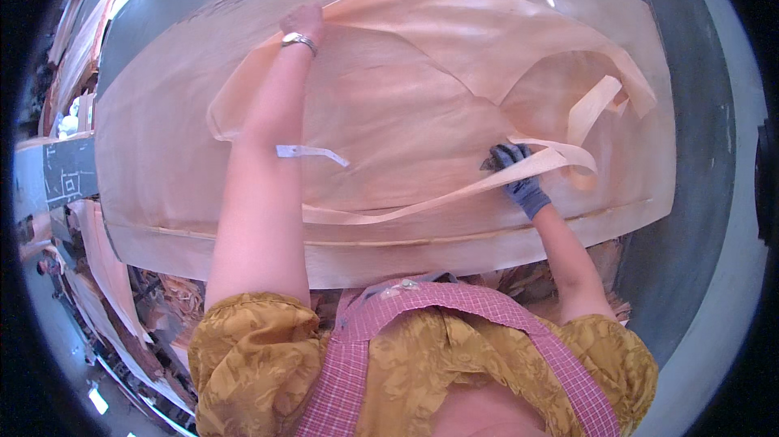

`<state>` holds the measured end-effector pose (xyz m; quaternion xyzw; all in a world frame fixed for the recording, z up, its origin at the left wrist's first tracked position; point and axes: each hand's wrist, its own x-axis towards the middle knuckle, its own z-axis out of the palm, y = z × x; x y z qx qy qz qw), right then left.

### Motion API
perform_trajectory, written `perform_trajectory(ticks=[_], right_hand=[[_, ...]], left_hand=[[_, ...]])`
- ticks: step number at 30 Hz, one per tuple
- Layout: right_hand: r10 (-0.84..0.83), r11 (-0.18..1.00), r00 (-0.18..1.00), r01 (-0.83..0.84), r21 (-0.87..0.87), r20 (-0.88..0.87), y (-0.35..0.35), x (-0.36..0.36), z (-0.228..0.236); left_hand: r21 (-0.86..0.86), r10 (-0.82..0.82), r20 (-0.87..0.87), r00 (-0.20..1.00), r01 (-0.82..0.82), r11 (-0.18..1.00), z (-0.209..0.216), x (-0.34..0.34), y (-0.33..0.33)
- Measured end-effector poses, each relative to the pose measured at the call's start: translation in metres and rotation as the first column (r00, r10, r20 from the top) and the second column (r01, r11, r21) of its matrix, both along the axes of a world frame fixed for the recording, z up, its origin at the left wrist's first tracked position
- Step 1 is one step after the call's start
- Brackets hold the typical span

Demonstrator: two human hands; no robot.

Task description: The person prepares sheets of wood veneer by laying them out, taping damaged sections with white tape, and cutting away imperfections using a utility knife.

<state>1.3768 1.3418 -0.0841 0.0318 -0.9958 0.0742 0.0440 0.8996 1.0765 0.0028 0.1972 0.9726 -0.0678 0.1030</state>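
Note:
A large, thin sheet of pale wood veneer (487, 15) lies folded and curled over a wider veneer sheet (162, 129). My bare left hand (303, 21), with a watch (299, 41) at its wrist, is closed on the far edge of the curled veneer. My right hand (516, 176) wears a grey glove and rests low on the veneer with its fingers bent. Something dark shows at its fingertips; I cannot tell whether it is a tool or the glove. A long narrow veneer strip (454, 193) loops across the right hand and curls up beyond it.
A small whitish strip (312, 153) lies across my left forearm. The sheets rest on a grey-green table (706, 112). A raised ridge (422, 241) runs along the near side. Veneer scraps (174, 299) lie below at the left, beside a grey beam (69, 171).

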Motion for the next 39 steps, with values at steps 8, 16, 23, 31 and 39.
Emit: perform_trajectory(ticks=[8,16,23,31,39], right_hand=[[-0.041,0.999,0.999,0.040,0.015,0.019,-0.008,0.002,0.017],[0.022,1.000,1.000,-0.022,-0.014,0.006,-0.013,-0.018,0.026],[-0.012,1.000,0.999,0.012,-0.004,-0.034,-0.016,-0.006,0.030],[0.050,0.998,0.994,-0.053,-0.020,-0.098,-0.014,-0.011,0.028],[0.056,0.997,0.993,-0.061,-0.040,-0.107,-0.025,-0.011,0.045]], left_hand=[[-0.004,-0.152,-0.364,0.919,0.162,0.987,0.074,-0.133,-0.179],[-0.068,0.173,-0.780,0.602,-0.355,0.932,0.289,-0.155,-0.416],[0.232,-0.454,-0.101,0.885,0.465,0.854,0.138,0.101,-0.247],[-0.133,-0.323,0.153,0.934,0.344,0.930,0.050,0.147,-0.293],[0.462,0.341,-0.131,0.931,-0.247,0.852,0.126,0.049,-0.448]])
